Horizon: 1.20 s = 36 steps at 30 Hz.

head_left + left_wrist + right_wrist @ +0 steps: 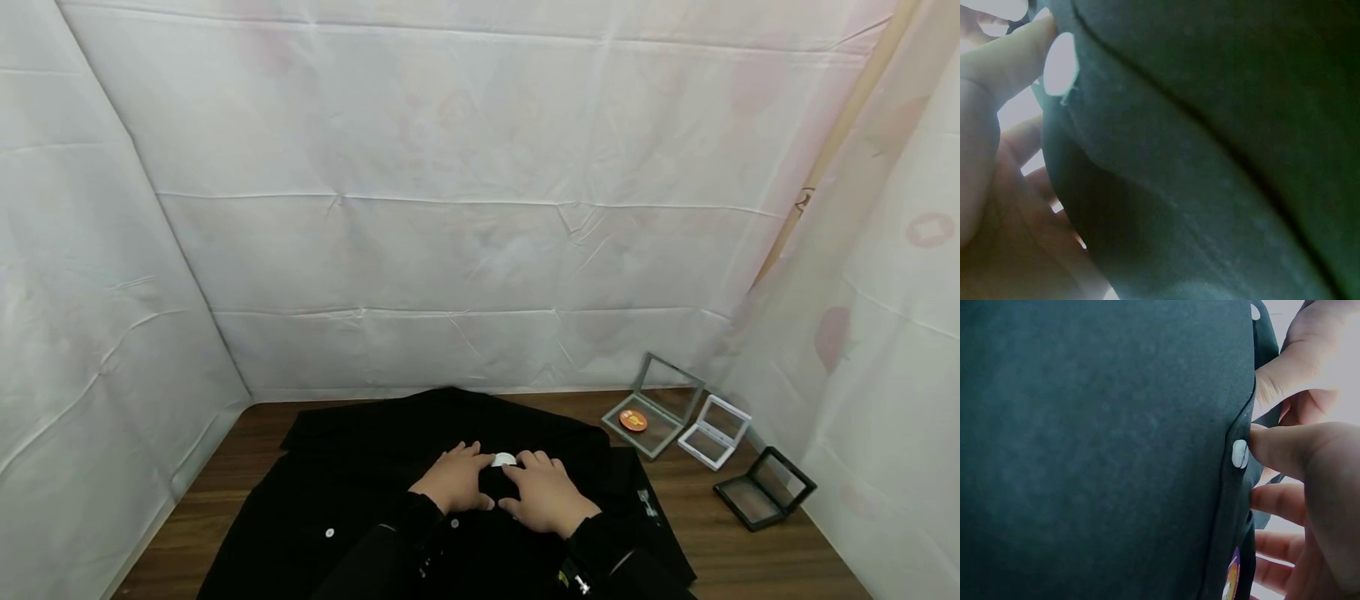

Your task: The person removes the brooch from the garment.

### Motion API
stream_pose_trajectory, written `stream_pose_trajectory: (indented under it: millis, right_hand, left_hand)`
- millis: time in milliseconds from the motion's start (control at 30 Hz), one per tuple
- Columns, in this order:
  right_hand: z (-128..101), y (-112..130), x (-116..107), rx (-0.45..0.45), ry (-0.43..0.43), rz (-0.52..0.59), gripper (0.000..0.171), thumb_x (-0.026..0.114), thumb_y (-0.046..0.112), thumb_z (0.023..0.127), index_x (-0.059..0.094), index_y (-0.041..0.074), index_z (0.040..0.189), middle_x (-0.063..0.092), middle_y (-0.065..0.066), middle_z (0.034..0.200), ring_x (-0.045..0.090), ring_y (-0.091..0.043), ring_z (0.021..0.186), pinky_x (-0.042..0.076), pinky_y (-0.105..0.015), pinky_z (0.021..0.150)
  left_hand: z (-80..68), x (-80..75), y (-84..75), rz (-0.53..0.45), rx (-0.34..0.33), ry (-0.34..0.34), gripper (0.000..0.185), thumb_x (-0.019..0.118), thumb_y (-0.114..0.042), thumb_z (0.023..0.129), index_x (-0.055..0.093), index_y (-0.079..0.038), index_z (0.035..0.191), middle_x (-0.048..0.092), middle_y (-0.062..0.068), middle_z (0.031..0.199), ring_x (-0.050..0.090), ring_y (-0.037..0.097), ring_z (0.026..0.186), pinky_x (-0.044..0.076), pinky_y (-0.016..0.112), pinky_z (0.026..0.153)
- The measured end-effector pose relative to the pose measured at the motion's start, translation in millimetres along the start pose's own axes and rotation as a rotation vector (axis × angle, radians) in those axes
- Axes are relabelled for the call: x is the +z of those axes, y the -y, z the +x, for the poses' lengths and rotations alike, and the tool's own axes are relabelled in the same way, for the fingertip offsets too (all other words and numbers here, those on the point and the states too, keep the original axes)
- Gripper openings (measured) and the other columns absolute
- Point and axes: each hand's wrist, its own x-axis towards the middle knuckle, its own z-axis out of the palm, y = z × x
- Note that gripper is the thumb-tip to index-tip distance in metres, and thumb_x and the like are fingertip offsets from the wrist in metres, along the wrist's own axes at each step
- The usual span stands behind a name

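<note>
Two hands meet at the middle of a black shirt [352, 492] spread flat on the wooden desk [750, 550]: the left hand [453, 482] and the right hand [551, 493] both pinch the fabric around a white button [504, 459] between their fingertips. Three open display cases [708, 433] stand to the right, well apart from the shirt.

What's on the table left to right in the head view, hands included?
Black garment → left hand → white button → right hand → grey frame box with an orange disc inside → white frame box → black frame box.
</note>
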Motion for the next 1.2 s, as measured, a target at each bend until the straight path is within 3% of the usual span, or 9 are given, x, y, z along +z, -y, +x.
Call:
stream_pose_trajectory:
  millis: [467, 900, 1200]
  right_hand:
    - [-0.9, 3.6, -6.8, -0.003, 0.014, -0.053, 0.058, 0.066, 0.05, 0.099, 0.063, 0.015, 0.144, 0.054, -0.01, 0.144, 0.049, -0.031, 0.129, 0.041, -0.054, 0.104]
    - [-1.6, 3.1, -0.9, -0.016, -0.027, -0.065, 0.056, 0.065, 0.048, 0.1, 0.062, 0.014, 0.145, 0.054, -0.012, 0.146, 0.048, -0.033, 0.13, 0.042, -0.055, 0.104]
    - [0.0, -2.0, 4.5, -0.026, -0.002, -0.061, 0.058, 0.064, 0.05, 0.1, 0.059, 0.015, 0.147, 0.053, -0.011, 0.148, 0.048, -0.032, 0.132, 0.041, -0.055, 0.106]
  left_hand:
    - [-4.4, -4.6, -7.6, 0.023, -0.009, -0.016, 0.071, 0.087, -0.038, 0.083, 0.06, -0.019, 0.146, 0.047, 0.014, 0.157, 0.039, 0.04, 0.146, 0.033, 0.059, 0.116]
    - [-2.8, -3.1, -7.3, 0.024, -0.014, -0.018, 0.07, 0.087, -0.037, 0.083, 0.061, -0.019, 0.146, 0.047, 0.013, 0.157, 0.039, 0.039, 0.146, 0.034, 0.058, 0.116]
    - [-4.3, -0.5, -6.4, 0.036, -0.014, -0.02, 0.07, 0.086, -0.038, 0.084, 0.06, -0.019, 0.146, 0.048, 0.013, 0.156, 0.04, 0.039, 0.145, 0.036, 0.058, 0.115]
